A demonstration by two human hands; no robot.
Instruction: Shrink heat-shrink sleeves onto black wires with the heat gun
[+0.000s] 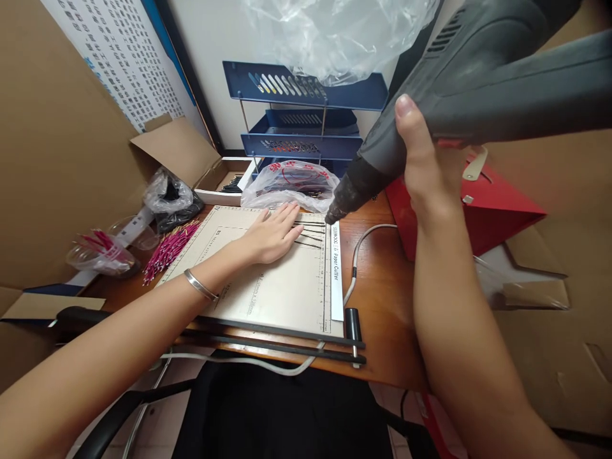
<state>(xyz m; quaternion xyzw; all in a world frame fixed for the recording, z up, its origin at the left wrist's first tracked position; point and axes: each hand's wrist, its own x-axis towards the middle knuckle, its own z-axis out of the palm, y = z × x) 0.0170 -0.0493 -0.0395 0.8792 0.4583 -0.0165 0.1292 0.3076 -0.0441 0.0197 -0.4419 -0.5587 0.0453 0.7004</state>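
My left hand [273, 240] lies flat, palm down, on the cream board of a paper cutter [282, 293], fingers stretched away from me. Several thin black strands [312, 242] stick out from beside its fingers toward the board's right edge; how far they run under the hand is hidden. A dark grey heat gun [459, 83] is in my right hand [428, 166], whose thumb rests along its side while the other fingers are mostly hidden. The gun's black nozzle [347, 194] tilts down to the left, its tip right by the strands' ends.
Behind the board sit a clear plastic bag [291, 185] and a blue tray rack [306, 146]. Magenta-sleeved wires [172, 250] lie left, near an open cardboard box [182, 150]. A white cable [356, 255] and a red box [497, 197] are to the right. The cutter's arm [277, 344] runs along the front.
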